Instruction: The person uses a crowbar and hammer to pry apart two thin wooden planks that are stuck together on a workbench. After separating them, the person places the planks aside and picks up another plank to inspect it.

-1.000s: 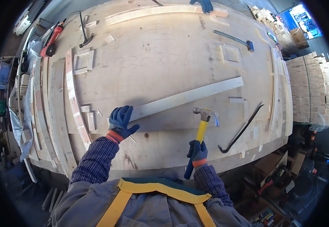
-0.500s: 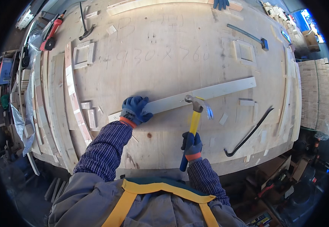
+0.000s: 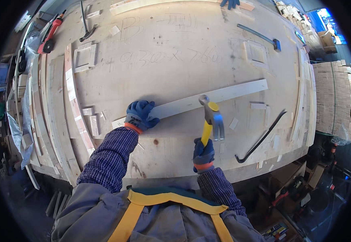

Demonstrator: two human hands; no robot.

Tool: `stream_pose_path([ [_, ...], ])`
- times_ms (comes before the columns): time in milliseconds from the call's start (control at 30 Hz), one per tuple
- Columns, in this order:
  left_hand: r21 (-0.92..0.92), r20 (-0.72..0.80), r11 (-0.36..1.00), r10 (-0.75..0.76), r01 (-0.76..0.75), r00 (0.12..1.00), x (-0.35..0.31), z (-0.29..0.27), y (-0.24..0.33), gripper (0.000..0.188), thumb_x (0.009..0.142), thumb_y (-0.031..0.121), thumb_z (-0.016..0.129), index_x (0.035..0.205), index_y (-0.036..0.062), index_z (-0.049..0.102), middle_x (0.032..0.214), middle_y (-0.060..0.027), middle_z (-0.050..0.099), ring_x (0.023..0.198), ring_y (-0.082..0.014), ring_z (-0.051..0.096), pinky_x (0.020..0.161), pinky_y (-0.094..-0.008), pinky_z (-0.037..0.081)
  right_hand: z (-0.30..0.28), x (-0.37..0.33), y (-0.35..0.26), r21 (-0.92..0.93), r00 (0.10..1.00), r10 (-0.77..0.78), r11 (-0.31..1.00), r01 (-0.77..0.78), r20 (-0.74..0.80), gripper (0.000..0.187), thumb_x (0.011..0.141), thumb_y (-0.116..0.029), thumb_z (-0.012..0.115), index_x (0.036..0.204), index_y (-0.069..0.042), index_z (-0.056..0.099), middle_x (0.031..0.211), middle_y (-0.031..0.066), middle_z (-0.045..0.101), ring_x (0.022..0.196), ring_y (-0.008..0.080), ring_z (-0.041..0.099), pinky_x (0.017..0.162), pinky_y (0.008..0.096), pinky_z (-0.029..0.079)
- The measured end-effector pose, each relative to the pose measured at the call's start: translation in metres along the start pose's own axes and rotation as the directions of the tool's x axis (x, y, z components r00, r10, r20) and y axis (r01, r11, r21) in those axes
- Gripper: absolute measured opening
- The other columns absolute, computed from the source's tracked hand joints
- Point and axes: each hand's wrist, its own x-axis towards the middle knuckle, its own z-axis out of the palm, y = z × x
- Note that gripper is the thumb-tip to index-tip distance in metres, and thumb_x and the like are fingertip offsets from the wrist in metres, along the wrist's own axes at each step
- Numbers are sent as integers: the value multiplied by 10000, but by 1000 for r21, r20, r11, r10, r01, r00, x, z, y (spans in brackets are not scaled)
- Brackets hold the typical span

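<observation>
A brown cardboard box (image 3: 328, 39) sits at the upper right of the frame, against a bright blue surface. At the lower right, a small stack of flat, colourful packages (image 3: 278, 232) lies on the floor, too small to make out.

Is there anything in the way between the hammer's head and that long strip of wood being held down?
Nothing visible. The hammer in the right hand has its head right at the wooden strip; the left hand presses the strip well to the side.

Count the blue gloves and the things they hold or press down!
Blue gloves: 3, on the left hand, on the right hand, and a far glove at the table's far edge
Hammers: 1, hammer, held
Boards: 1, board, pressed
Total: 5
</observation>
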Motion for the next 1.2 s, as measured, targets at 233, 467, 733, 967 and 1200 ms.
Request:
stream_pose_path([
  [233,20,-23,999,33,-33,999,0,5,-3,651,602,452,738,1170,174,580,1099,-95,559,1013,-316,525,881,-455,423,2,15,16,33,959,260,964,-265,109,260,922,-288,539,877,-34,569,621,75,560,532,194,558,513,354,458],
  [467,12,6,1000,-12,12,1000,0,7,-3,657,595,463,725,1169,179,580,1105,-72,556,1035,-305,516,922,-453,398,-75,58,6,922,885,443,384,-42,-144,328,961,-355,422,891,-67,560,582,20,488,475,134,475,461,303,446],
  [733,41,-35,999,35,-34,999,1,2,0,648,588,443,728,1153,159,586,1067,-120,569,976,-333,537,836,-459,449,-55,77,20,511,864,495,768,-386,-91,283,934,-326,517,834,-66,565,569,-12,454,428,102,426,413,276,402],
  [967,31,-88,996,86,-84,992,1,8,-5,636,589,432,722,1142,147,590,1041,-113,570,949,-337,539,809,-457,451,-69,74,32,619,875,359,780,-91,-324,267,958,-286,473,914,-35,552,582,31,513,452,141,490,447,284,422],
  [1200,8,-56,998,56,-56,997,1,9,-7,671,581,446,727,1169,163,572,1050,-84,549,970,-312,517,852,-463,422,-75,86,38,206,912,392,909,-363,-123,279,938,-322,493,893,-55,560,601,44,533,471,162,500,451,322,408],
])
